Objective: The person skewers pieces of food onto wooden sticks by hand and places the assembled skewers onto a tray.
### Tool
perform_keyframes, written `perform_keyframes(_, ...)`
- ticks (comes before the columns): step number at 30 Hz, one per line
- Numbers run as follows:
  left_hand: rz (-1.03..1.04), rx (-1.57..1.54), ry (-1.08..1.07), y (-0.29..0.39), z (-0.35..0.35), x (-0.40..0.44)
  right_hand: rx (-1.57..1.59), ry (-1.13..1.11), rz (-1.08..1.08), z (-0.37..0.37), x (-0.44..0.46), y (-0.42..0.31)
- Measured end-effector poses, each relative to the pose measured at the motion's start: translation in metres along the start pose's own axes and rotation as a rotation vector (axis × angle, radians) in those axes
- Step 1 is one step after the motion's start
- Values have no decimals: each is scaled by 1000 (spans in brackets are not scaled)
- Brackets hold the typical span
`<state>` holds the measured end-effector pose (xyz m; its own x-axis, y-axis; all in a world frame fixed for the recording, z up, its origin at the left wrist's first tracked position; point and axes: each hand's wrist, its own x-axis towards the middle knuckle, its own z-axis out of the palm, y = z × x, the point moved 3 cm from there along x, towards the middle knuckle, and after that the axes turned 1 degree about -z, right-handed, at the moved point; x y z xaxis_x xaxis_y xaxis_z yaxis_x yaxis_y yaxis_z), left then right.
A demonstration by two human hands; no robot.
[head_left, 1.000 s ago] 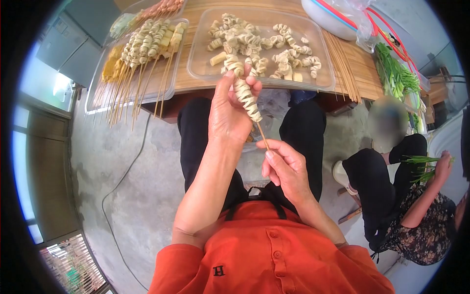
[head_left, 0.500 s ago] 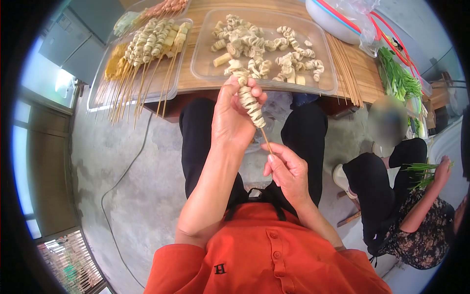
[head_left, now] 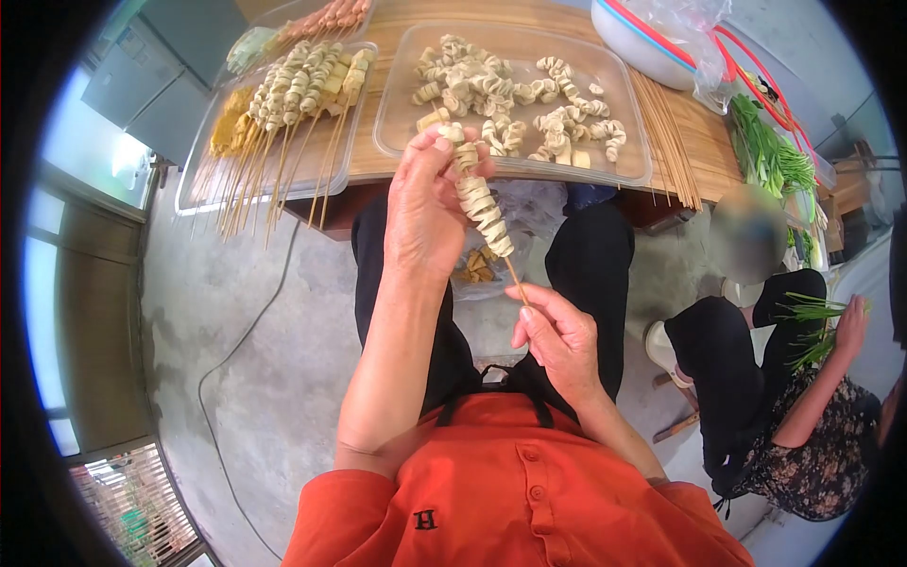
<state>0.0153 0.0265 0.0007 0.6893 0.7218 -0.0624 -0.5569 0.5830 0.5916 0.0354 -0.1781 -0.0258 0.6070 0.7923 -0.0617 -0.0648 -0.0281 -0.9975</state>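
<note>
And here's the left hand (head_left: 425, 203), thumb and fingers closed around the upper part of a pale coiled strip (head_left: 484, 215) threaded on a stick (head_left: 516, 277). Lower down, the right hand (head_left: 559, 333) pinches the stick's bare end. The loaded stick slants between both hands, just in front of the table (head_left: 713, 151), its top reaching the near edge of a clear tray (head_left: 397, 109) of loose coils (head_left: 470, 74).

An orange shirt (head_left: 482, 482) bears a black H (head_left: 425, 520).
</note>
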Motion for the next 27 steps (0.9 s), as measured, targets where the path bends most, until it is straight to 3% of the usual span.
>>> perform_keyframes(17, 93, -47, -58, 10, -8, 13, -61, -13, -32, 0, 0, -1)
perform_keyframes(27, 115, -102, 19, 14, -1, 13, -61, -10, -33, 0, 1, 0)
